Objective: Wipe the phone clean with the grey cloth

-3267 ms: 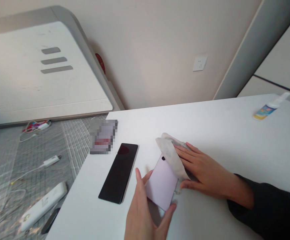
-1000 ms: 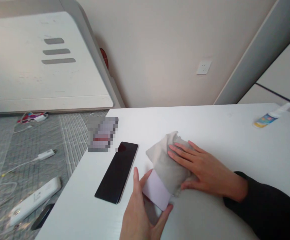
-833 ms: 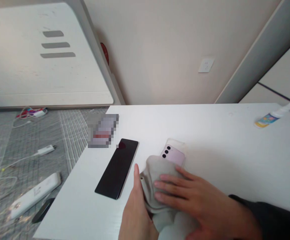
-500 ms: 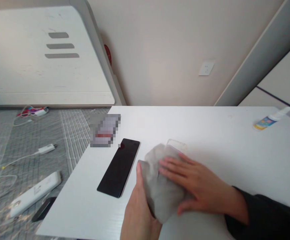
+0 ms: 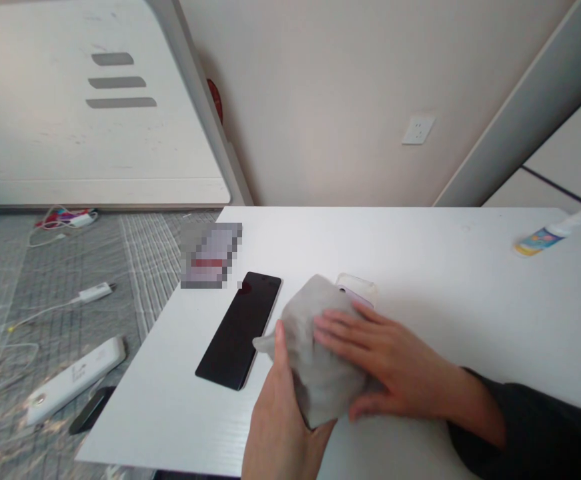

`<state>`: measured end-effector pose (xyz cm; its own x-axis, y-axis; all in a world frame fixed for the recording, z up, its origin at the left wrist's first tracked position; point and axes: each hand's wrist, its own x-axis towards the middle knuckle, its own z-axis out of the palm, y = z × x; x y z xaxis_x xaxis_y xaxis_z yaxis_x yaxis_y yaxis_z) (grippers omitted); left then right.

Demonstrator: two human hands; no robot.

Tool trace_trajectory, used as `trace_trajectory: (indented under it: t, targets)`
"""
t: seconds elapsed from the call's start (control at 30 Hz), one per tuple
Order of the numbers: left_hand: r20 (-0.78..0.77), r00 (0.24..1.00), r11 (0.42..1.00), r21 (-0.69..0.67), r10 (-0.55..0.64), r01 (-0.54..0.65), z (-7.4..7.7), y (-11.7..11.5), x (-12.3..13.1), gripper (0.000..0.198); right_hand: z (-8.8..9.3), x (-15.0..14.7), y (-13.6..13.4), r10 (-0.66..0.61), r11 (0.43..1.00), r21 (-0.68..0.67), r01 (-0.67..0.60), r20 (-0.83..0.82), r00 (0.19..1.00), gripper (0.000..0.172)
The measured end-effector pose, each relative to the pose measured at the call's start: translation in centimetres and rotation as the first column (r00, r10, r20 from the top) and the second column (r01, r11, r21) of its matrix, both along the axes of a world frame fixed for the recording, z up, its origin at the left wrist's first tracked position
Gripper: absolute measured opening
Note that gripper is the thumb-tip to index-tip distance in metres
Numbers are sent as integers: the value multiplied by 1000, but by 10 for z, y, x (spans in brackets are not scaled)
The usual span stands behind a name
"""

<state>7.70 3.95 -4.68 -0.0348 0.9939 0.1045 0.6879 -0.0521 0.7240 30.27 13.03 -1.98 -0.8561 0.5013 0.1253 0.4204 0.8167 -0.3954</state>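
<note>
A crumpled grey cloth point(image 5: 315, 373) lies draped over my left hand point(image 5: 280, 407), whose fingers are closed round it from below with the thumb along its left edge. Anything inside the cloth is hidden. My right hand point(image 5: 390, 367) rests on top of the cloth, palm down, its fingers stretched across it and the thumb apart. Left of the cloth, a dark-screened phone point(image 5: 240, 330) lies flat on the white table point(image 5: 170, 413). Partly covered behind the cloth and right fingers is a clear phone case point(image 5: 357, 287).
A small spray bottle point(image 5: 545, 240) lies at the table's right rear. A blurred-out flat item point(image 5: 213, 257) sits at the left rear edge. On the grey covering at left are a white power strip point(image 5: 77, 380), a black object point(image 5: 93, 409) and a cable with a white plug point(image 5: 95, 292).
The cloth has shifted in my hands, and a corner now sticks out left past my left thumb, over the phone's edge. My right hand has slid slightly left. The view has tilted a little.
</note>
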Motion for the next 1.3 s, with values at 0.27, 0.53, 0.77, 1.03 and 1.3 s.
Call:
trace_trajectory:
  t: [0.27,0.53,0.77,1.03,1.3]
  targets:
    - [-27,1000,1000,15,7,-7,-3,0,-1,119,2,-2,-5,67,996,-53,-68,-27,997,89]
    - [-67,998,999,35,-10,12,-4,-1,-4,120,3,-4,-7,60,997,-39,-61,-47,997,82]
    - [-8,1000,1000,-24,15,-15,5,-1,2,120,3,-2,-7,114,992,-47,-115,-22,993,96]
    - [-16,1000,1000,-25,16,-17,2,-3,0,126,3,-5,-5,145,987,-71,-145,4,989,95]
    - [-51,999,1000,9,7,-6,-2,-1,0,128,3,4,-5,104,992,-76,-102,24,994,94]
